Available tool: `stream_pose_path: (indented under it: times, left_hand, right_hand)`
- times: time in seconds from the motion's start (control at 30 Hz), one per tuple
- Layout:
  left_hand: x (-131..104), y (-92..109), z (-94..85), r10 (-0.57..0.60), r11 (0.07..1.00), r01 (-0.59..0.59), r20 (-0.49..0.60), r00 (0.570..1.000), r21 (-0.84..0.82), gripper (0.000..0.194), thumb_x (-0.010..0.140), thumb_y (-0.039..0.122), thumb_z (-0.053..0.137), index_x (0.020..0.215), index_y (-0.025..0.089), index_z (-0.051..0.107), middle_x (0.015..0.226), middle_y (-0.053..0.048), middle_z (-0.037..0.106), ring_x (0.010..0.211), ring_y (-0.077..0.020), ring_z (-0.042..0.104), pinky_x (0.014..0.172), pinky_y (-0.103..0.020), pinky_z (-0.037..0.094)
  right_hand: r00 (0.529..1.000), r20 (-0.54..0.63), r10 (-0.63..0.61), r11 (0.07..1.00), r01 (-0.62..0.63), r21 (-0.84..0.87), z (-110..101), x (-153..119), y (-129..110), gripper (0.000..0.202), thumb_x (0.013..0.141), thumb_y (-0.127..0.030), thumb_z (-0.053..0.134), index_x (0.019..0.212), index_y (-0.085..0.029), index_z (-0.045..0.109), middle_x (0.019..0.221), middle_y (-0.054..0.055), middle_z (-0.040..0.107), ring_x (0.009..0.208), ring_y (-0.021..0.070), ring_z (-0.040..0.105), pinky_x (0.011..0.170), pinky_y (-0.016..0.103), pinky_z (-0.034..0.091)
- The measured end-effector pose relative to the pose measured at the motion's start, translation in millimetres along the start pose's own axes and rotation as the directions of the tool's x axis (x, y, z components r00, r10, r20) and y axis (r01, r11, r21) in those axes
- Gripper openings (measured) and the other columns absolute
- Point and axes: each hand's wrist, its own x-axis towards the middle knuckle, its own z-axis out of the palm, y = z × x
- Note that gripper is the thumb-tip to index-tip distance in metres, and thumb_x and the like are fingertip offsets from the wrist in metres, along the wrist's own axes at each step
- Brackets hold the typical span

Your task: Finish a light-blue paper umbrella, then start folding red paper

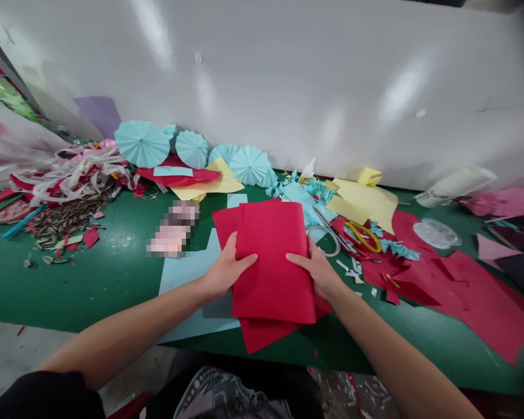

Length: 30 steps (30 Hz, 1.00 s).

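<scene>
Red paper (273, 279): left hand (224, 272) grips 9 o'clock edge, right hand (323, 272) 3 o'clock; I judge this keeps it steady.

Shows a broad, pale grey panel (288, 87) standing upright behind a long green table (126, 291). Catches light in several blurred white streaks (152, 32) and carries two small round spots (198, 57), one left, one right. Meets a dark strip (441, 2) at top right. Drops past the table's near edge to a grey floor (17, 358), strewn at right with pale scraps (375, 396).
</scene>
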Motion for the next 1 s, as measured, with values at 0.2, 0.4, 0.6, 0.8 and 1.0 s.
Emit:
stream_pose_path:
  times: [0.2, 0.4, 0.6, 0.8, 1.0]
  left_hand:
    - [4.3, -5.4, -1.6, -0.010, 1.000, 0.010, -0.040, 0.999, -0.004, 0.052, 0.082, 0.026, 0.051, 0.127, 0.026, 0.024, 0.117, -0.008, 0.057, 0.097, -0.0194, 0.061, 0.087, -0.041, 0.051]
    - [1.8, -7.0, 0.9, 0.004, 0.999, -0.002, -0.046, 0.999, 0.051, 0.049, 0.085, 0.028, 0.046, 0.128, 0.025, 0.022, 0.133, -0.010, 0.044, 0.116, -0.0197, 0.050, 0.095, -0.038, 0.047]
    - [2.2, -13.0, -0.5, 0.026, 0.994, -0.018, -0.065, 0.998, 0.108, 0.053, 0.085, 0.033, 0.047, 0.131, 0.027, 0.021, 0.140, -0.008, 0.036, 0.125, -0.0209, 0.040, 0.098, -0.036, 0.044]
    - [2.8, -14.8, -1.0, 0.065, 0.981, -0.056, -0.044, 0.997, 0.183, 0.051, 0.086, 0.036, 0.044, 0.131, 0.027, 0.022, 0.138, -0.008, 0.039, 0.121, -0.0223, 0.044, 0.097, -0.041, 0.044]
    - [3.4, -12.5, -0.9, -0.022, 0.986, 0.037, -0.090, 0.996, 0.165, 0.060, 0.085, 0.035, 0.046, 0.136, 0.025, 0.014, 0.143, -0.010, 0.030, 0.126, -0.0224, 0.038, 0.100, -0.039, 0.041]
  right_hand:
    - [0.998, -0.028, -0.049, 0.999, 0.049, 0.004, -2.1, -1.0, 2.3, 0.071, 0.056, -0.029, 0.076, 0.119, -0.028, 0.041, 0.116, 0.007, 0.060, 0.100, 0.0284, 0.060, 0.083, 0.046, 0.051]
    - [0.994, -0.034, -0.101, 0.994, 0.100, -0.034, 0.2, -2.1, 8.3, 0.075, 0.058, -0.031, 0.075, 0.123, -0.027, 0.037, 0.125, 0.008, 0.054, 0.107, 0.0280, 0.056, 0.086, 0.045, 0.049]
    - [0.987, -0.045, -0.155, 0.981, 0.148, -0.123, -0.1, 1.0, 16.2, 0.078, 0.060, -0.034, 0.074, 0.126, -0.027, 0.034, 0.127, 0.008, 0.051, 0.111, 0.0274, 0.053, 0.090, 0.046, 0.048]
    - [0.980, -0.060, -0.188, 0.969, 0.175, -0.177, 0.1, 1.2, 16.5, 0.078, 0.060, -0.035, 0.072, 0.127, -0.027, 0.033, 0.125, 0.009, 0.051, 0.112, 0.0282, 0.052, 0.090, 0.048, 0.048]
    - [0.985, -0.064, -0.160, 0.978, 0.150, -0.145, 3.7, -2.2, 10.3, 0.080, 0.057, -0.035, 0.074, 0.126, -0.025, 0.034, 0.127, 0.010, 0.049, 0.112, 0.0279, 0.052, 0.091, 0.047, 0.046]
